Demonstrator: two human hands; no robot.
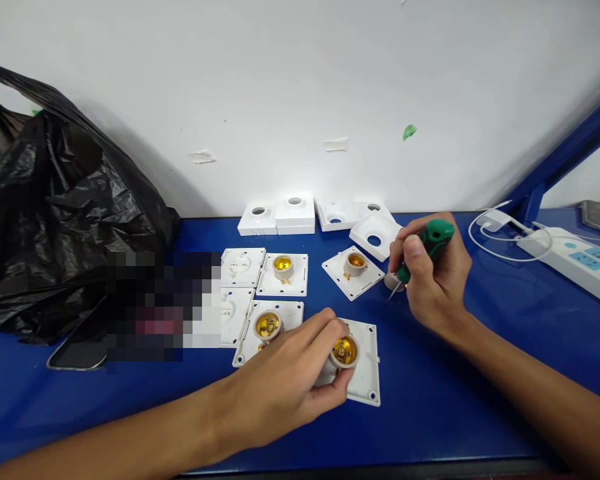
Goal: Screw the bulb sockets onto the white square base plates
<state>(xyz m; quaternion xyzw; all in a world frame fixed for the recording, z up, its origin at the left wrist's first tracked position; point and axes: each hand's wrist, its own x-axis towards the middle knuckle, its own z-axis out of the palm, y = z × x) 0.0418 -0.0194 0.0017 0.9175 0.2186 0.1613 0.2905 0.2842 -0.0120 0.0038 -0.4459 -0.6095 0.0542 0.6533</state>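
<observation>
My left hand (300, 373) is closed around a round ceramic lamp socket (345, 351) with a brass inner thread. This socket sits on a square white base plate (367, 367) near the table's front. Off to the right, my right hand (433, 280) grips a green-handled screwdriver (436, 237), its tip pointing down and to the left. Partly hidden behind the screwdriver and fingers is another pale round piece (394, 281). More base plates with brass-lined sockets lie close by, one at the left (269, 327), one behind it (283, 268) and one tilted (355, 263).
White square covers (295, 217) with round holes line the wall. Two plates without sockets (243, 267) lie left of centre. A black plastic bag (70, 220) and a phone (80, 343) occupy the left. At right are a power strip (580, 257) and a white charger cable (473, 233).
</observation>
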